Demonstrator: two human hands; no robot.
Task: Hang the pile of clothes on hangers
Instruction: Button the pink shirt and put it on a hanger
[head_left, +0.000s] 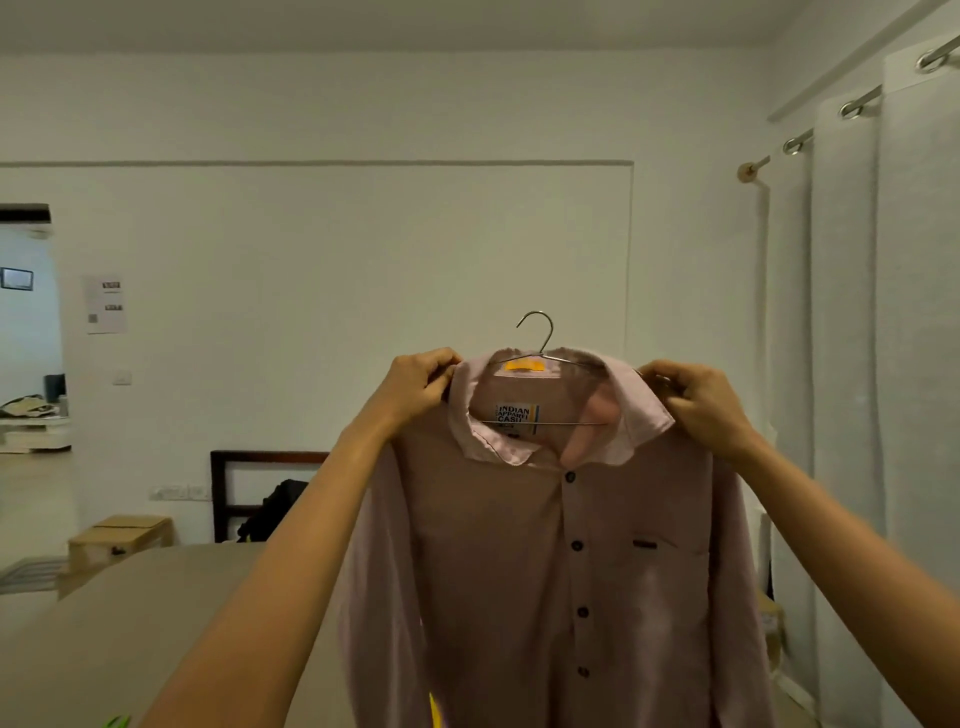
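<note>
A pale pink button-up shirt (519, 561) hangs in front of me at chest height, buttoned, with dark buttons and a chest pocket. A thin metal wire hanger (540, 332) sits inside its collar, the hook sticking up above the neck and the lower bar visible across the label. My left hand (421, 387) pinches the shirt's left shoulder beside the collar. My right hand (698, 402) grips the right shoulder at the collar's other side. Both arms are stretched out and raised. The shirt's lower part runs out of the frame.
A beige bed or table surface (156, 623) lies below left. A dark wooden chair (223, 493) with a black bag stands behind it, and cardboard boxes (119, 535) sit at the left. White curtains (857, 364) on a rod hang at the right. A doorway opens at far left.
</note>
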